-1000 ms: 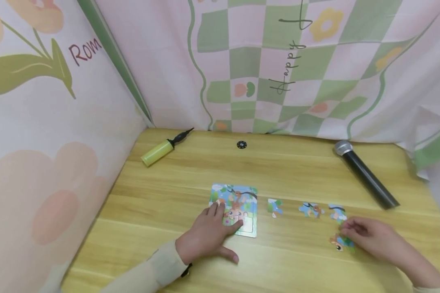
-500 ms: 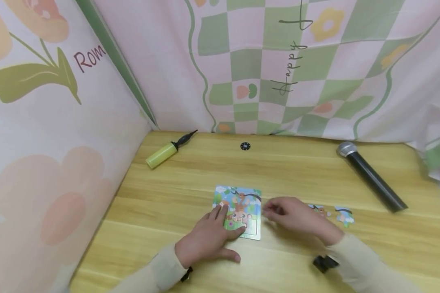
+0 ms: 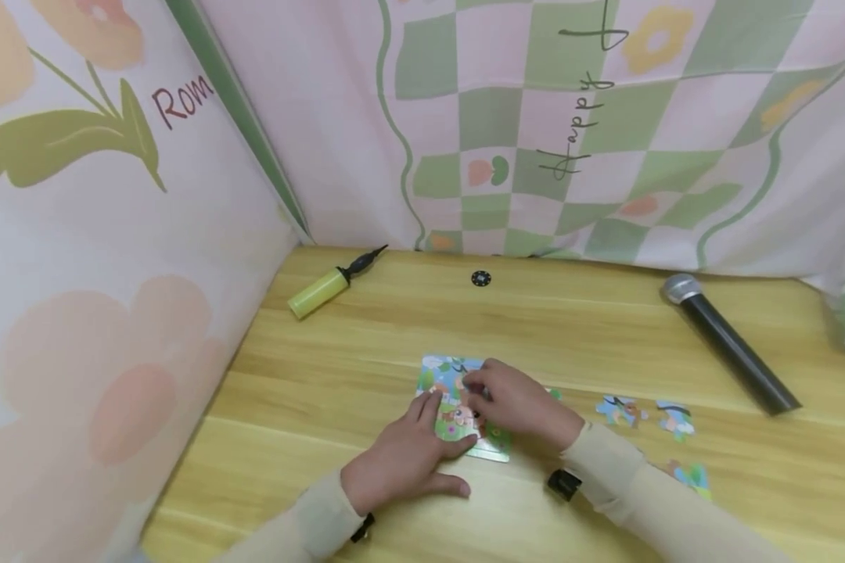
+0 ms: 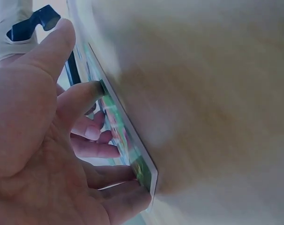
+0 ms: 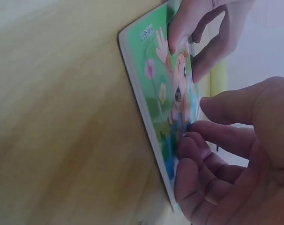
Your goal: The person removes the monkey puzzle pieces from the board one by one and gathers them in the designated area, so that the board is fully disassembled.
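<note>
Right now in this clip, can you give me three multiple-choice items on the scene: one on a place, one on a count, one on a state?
1. Where does the microphone lie?
A. at the table's far right
B. on the puzzle board
C. beside the yellow pump

2. How many loose puzzle pieces lie on the table right of the hands?
A. one
B. three
C. six

3. What is the left hand doing?
A. lifting the pump
B. hanging off the table
C. resting on the puzzle board with straight fingers

Answers: 1 A, the microphone lies by the right edge, far from the yellow pump. 2 B, the head view shows two pieces side by side and a third piece nearer the sleeve. 3 C, its fingers lie flat on the board's near left part, while the right hand works on the board with curled fingers.
</note>
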Motion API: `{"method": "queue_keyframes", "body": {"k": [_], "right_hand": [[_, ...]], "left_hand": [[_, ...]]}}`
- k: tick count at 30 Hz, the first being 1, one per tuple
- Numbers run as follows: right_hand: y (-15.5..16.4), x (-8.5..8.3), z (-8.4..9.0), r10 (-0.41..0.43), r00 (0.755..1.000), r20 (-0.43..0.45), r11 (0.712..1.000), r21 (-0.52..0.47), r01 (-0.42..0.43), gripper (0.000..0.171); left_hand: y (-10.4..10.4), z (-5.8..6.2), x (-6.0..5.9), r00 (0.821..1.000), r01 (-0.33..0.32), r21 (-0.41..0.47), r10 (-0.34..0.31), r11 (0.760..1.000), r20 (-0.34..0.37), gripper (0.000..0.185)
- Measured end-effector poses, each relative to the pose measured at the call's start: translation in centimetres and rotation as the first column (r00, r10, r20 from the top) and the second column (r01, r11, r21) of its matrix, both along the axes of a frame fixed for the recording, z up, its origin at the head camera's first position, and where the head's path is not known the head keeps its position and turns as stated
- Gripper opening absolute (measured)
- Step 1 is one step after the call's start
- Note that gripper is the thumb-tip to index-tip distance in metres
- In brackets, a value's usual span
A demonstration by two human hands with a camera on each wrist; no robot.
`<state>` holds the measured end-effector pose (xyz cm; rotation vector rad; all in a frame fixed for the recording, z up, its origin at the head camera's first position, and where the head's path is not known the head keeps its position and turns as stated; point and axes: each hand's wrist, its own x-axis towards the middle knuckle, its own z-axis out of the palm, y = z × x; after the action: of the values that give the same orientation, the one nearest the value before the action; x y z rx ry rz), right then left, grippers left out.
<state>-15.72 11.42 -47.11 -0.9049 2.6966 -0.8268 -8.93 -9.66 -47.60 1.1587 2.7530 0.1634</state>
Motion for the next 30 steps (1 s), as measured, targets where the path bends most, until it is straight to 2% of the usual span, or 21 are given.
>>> {"method": "queue_keyframes", "body": {"k": [5, 11, 17, 21, 24, 26, 30], "right_hand": [[-0.2, -0.2, -0.2, -0.029, 0.996, 0.084, 0.996, -0.081, 0.036, 0.030], [0.0, -0.5, -0.5, -0.090, 0.987, 0.131, 0.990, -0.092, 0.103, 0.026], [-0.3, -0.4, 0.2, -0.076, 0.966, 0.247, 0.978, -0.172, 0.121, 0.020], [-0.1, -0.1, 0.9, -0.086, 0.966, 0.244, 0.961, -0.234, 0.145, 0.017], [1.8, 0.2, 1.7, -0.116, 0.973, 0.199, 0.955, -0.245, 0.165, 0.018], [4.0, 0.7, 2.2, -0.129, 0.966, 0.224, 0.950, -0.251, 0.185, 0.020], [9.5, 2.1, 3.1, -0.185, 0.946, 0.266, 0.961, -0.154, 0.231, 0.020]], "left_hand": [[-0.2, 0.3, -0.2, 0.999, 0.023, -0.035, -0.025, 0.999, -0.044, 0.071], [0.0, -0.3, -0.6, 0.996, 0.047, -0.047, -0.050, 0.998, -0.073, 0.073], [0.0, -0.3, -0.6, 0.997, 0.035, -0.072, -0.039, 0.997, -0.062, 0.075], [0.0, -0.3, -0.5, 0.998, 0.030, -0.071, -0.035, 0.997, -0.059, 0.076], [0.2, -0.3, -0.5, 0.997, 0.031, -0.067, -0.035, 0.997, -0.066, 0.077], [0.2, -0.2, -0.5, 0.998, 0.030, -0.071, -0.035, 0.997, -0.058, 0.078], [-0.2, 0.0, -0.4, 0.999, 0.017, -0.089, -0.020, 0.996, -0.032, 0.080]]}}
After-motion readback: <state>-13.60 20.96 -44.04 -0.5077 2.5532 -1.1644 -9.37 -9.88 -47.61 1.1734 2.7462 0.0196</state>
